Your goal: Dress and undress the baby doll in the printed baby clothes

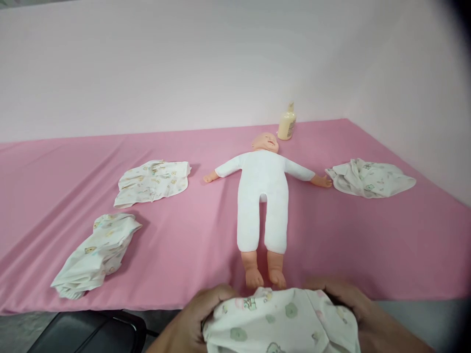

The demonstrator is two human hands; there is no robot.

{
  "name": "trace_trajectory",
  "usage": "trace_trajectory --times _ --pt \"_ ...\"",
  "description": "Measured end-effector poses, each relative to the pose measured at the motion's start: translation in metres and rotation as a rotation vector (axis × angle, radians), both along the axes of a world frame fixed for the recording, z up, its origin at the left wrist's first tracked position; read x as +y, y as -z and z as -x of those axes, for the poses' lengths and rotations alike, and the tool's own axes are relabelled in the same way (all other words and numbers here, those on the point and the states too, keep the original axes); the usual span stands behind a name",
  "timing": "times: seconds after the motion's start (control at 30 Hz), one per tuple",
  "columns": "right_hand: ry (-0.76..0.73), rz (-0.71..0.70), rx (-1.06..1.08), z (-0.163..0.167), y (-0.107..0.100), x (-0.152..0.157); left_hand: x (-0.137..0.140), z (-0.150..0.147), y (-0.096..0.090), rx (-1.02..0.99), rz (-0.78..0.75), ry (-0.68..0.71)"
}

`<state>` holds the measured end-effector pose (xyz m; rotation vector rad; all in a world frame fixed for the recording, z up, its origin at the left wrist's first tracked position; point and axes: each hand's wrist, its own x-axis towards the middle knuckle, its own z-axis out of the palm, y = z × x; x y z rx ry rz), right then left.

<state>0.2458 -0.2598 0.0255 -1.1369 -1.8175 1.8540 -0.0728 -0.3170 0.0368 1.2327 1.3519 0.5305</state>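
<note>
Both my hands hold a white baby garment [279,321] with green and pink prints, low in front of me. My left hand [196,318] grips its left side, thumb along the upper edge. On the opposite side my right hand [355,306] grips the cloth, its fingers partly hidden behind the fabric. Just beyond the garment a baby doll [263,181] lies face up, arms spread, its feet towards me. The doll has a white cloth body with bare feet and hands. The garment's lower part runs out of view.
Two folded printed baby clothes [156,181] [97,255] lie on the left of the pink sheet [176,255]. Another printed garment [371,179] lies by the doll's hand on the right. A pump bottle [287,123] stands behind its head. A black chair [88,333] is below the near edge.
</note>
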Motion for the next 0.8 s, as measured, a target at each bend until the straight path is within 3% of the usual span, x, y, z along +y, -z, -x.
trace_trajectory --times 0.17,0.27,0.4,0.5,0.67,0.8 --pt "-0.033 -0.068 0.181 -0.016 -0.011 0.037 0.04 0.034 -0.02 -0.313 -0.03 0.217" --pt "-0.091 -0.086 0.279 -0.016 -0.027 0.062 0.068 0.048 -0.042 -0.365 -0.129 0.368" --pt "-0.281 -0.155 0.25 -0.017 -0.055 0.093 0.111 0.052 -0.073 -0.196 -0.238 0.368" --pt "-0.312 -0.262 0.15 -0.019 -0.073 0.112 0.14 0.045 -0.094 0.051 -0.385 0.328" --pt "0.055 -0.564 -0.114 -0.014 -0.099 0.125 0.157 0.025 -0.128 0.269 -0.659 0.271" --pt "0.31 -0.891 -0.203 -0.014 -0.136 0.127 0.16 0.018 -0.157 0.394 -0.941 0.199"
